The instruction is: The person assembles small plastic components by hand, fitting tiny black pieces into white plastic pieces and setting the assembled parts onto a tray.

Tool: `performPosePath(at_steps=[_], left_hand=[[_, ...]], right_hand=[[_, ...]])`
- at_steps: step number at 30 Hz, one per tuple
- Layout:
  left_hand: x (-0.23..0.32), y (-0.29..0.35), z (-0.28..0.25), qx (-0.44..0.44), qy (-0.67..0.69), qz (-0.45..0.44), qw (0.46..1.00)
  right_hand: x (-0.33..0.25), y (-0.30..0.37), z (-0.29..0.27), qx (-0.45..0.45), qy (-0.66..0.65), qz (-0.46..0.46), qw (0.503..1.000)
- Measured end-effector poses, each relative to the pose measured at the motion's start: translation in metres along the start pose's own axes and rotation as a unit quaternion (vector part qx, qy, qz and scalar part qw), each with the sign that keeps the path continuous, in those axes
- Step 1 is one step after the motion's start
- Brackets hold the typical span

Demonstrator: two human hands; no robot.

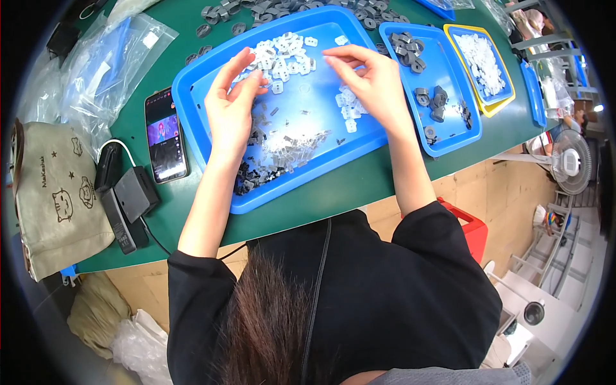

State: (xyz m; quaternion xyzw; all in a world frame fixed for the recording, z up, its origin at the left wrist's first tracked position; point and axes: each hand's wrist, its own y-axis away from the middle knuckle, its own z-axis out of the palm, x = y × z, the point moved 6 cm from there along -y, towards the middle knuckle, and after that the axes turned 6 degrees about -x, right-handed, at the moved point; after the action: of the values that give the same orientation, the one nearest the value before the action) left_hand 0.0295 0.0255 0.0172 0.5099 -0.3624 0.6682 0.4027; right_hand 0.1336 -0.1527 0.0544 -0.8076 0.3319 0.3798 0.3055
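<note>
Both my hands hover over a large blue tray (186,83) of small parts. My left hand (232,106) is over its left side, thumb and fingers curved and apart, with nothing visible between them. Beside those fingers lies a pile of small white plastic parts (285,51). Toward the tray's right side, my right hand (372,80) has its thumb and fingertips pressed together; anything pinched there is too small to make out. Under that hand is a smaller group of white parts (350,109). Small clear pieces (289,149) and tiny black pieces (253,178) lie along the near side.
Right of it stand a blue tray (443,144) of dark grey parts and a yellow tray (507,106) under a blue one with white parts. Grey rings (301,9) lie behind. A phone (165,135), black adapter (136,192), cloth bag (61,199) and plastic bags (115,58) occupy the left.
</note>
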Motion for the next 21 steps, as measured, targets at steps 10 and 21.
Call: performPosePath(at_steps=[10, 21], left_hand=[[-0.001, 0.003, 0.001, -0.021, -0.049, 0.001, 0.999], [-0.014, 0.0, -0.011, 0.037, 0.067, -0.021, 0.997]], right_hand=[[-0.004, 0.011, 0.052, -0.122, -0.2, 0.041, 0.971], [-0.036, 0.046, 0.108, -0.229, 0.121, -0.222, 0.94]])
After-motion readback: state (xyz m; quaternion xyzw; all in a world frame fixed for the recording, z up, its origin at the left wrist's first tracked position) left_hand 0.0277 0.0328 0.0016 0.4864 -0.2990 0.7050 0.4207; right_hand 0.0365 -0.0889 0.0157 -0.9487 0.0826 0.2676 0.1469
